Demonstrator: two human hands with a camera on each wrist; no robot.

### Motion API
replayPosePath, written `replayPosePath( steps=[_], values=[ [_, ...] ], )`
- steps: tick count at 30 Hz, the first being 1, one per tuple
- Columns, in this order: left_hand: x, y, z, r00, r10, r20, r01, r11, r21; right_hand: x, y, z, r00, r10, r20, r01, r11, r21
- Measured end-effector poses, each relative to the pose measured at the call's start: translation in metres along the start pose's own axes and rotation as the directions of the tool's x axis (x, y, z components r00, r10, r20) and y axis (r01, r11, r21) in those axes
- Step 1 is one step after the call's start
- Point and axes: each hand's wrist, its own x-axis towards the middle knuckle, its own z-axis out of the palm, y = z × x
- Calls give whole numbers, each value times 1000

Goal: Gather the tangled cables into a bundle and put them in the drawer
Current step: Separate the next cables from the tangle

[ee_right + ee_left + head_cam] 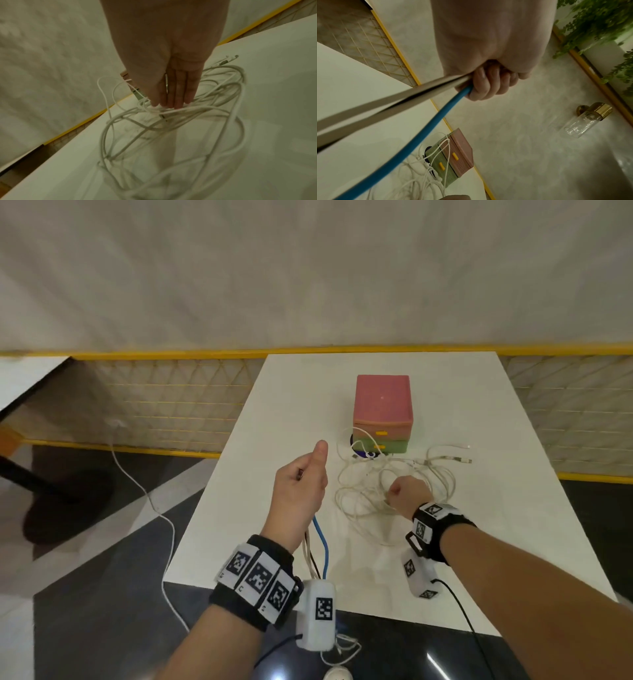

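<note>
A loose tangle of white cables (445,474) lies on the white table (479,542), just in front of a small drawer unit (382,405) with a pink upper drawer and a green lower one, both closed. My right hand (407,491) reaches down into the tangle. In the right wrist view its fingers (178,92) are straight and together, with white cable strands (171,112) gathered at the tips and loops hanging below. My left hand (301,484) is raised left of the tangle, thumb up. It grips a blue cable (426,124) along with white and black cables, which trail back past the wrist.
A dark round object (356,454) sits at the drawer unit's front left corner. A yellow-framed mesh fence (171,402) runs behind the table. Another white cable (164,525) trails over the floor to the left. The table's near edge is close to my wrists.
</note>
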Motion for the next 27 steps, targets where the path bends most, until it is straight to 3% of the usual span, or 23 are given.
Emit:
replayPosePath(
  steps=[3, 7, 12, 15, 20, 23, 27],
  values=[
    [4, -1, 0, 1000, -12, -18, 12, 1000, -1, 2, -6, 4, 998, 47, 33, -46, 998, -30],
    [7, -5, -5, 1000, -2, -23, 2, 1000, 2, 3, -5, 5, 1000, -1, 7, 1, 997, -72],
    [12, -7, -6, 999, 1, -37, -2, 1000, -20, -4, -15, -28, 962, -238, -134, 250, 964, 87],
    [19, -6, -1, 999, 20, -47, -20, 1000, -13, -15, -27, -64, 910, -331, -249, 397, 868, 299],
    [34, 12, 20, 992, 126, 9, -126, 992, 6, -50, -54, -111, 861, -409, -302, 502, 588, 635],
    [42, 25, 36, 977, 198, 74, -202, 978, 43, -65, -65, -122, 852, -423, -309, 501, 488, 714],
    [50, 33, 51, 961, 216, 175, -229, 972, 57, -77, -74, -127, 888, -352, -295, 414, 337, 846]
  ],
)
